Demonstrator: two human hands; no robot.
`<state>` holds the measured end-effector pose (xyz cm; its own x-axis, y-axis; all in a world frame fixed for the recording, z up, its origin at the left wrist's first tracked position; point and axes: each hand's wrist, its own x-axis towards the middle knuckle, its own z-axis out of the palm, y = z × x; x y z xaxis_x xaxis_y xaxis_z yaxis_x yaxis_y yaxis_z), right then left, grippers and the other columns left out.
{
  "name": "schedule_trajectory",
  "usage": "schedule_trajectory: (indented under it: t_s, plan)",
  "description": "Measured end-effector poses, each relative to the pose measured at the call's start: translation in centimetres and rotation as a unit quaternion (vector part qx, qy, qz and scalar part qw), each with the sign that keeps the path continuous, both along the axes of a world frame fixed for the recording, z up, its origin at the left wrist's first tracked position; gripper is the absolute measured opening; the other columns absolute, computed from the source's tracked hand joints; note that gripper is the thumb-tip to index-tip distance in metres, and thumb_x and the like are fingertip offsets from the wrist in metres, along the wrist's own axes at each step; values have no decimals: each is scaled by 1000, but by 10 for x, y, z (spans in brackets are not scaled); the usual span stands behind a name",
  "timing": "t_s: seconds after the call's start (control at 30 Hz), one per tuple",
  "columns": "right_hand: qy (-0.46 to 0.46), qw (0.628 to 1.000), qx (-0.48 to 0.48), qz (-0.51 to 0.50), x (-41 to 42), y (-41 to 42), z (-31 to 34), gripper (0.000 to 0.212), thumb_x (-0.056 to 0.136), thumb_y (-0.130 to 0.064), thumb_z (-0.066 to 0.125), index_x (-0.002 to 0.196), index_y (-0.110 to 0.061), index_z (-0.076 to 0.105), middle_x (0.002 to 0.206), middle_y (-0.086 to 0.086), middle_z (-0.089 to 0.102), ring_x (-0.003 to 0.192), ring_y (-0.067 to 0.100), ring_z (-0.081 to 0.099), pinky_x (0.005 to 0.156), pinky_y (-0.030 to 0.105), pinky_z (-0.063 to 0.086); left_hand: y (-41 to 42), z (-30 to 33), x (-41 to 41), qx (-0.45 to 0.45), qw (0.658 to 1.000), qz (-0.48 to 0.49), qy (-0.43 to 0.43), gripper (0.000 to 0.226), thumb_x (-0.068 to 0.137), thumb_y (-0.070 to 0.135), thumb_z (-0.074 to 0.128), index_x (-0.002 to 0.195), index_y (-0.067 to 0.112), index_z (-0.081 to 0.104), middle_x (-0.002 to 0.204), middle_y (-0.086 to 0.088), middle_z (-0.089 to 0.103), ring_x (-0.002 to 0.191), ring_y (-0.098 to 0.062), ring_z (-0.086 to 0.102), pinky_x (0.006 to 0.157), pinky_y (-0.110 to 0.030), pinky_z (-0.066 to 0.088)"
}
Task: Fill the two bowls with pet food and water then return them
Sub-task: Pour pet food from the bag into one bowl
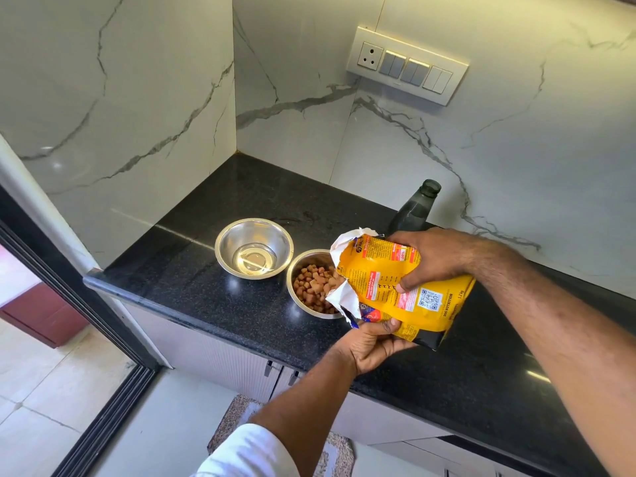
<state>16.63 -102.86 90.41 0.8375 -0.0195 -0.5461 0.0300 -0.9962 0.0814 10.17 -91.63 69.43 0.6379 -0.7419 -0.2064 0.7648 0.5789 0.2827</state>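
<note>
Lower centre, left hand [373, 346] and right hand [435, 258] grip the tilted food bag [406, 290]; kibble may overshoot the bowl [309, 287].

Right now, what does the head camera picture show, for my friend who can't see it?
Two hands tip a yellow pet food bag over a steel bowl of kibble on a black counter. Beside it stand a second steel bowl and a dark bottle.
</note>
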Motion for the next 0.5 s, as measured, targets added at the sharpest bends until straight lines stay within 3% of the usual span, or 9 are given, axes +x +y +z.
schedule_trajectory:
  t_s: [0.1,0.3,0.4,0.5]
  plan:
    - [-3,1000,2,4,-2,-2,0,100,74,-62,84,155,-42,29,138,-7,63,108,17,68,90,37,57,0,4,0,-5,1000,-7,6,81,63,2,91,135,5,56,127,-20,71,114,-38,71,96,-60,54]
    - [0,1000,14,-4,-3,-5,-1,98,75,-60,84,155,-40,30,139,-7,63,108,17,68,91,37,57,1,1,1,19,1000,-14,4,47,91,-7,58,137,5,54,128,-20,69,123,-39,62,97,-59,52]
    - [-2,1000,15,-5,-4,-6,-1,99,75,-60,83,155,-40,30,139,-7,63,106,16,68,88,35,56,0,4,0,22,1000,-12,1,54,83,-4,69,134,5,56,127,-20,70,117,-38,68,97,-60,52]
    - [-3,1000,16,-7,-5,-8,0,98,75,-61,83,155,-40,31,139,-7,63,108,16,68,87,34,54,-1,3,0,24,1000,-10,-3,48,87,-4,66,133,6,57,125,-19,72,114,-37,71,97,-59,52]
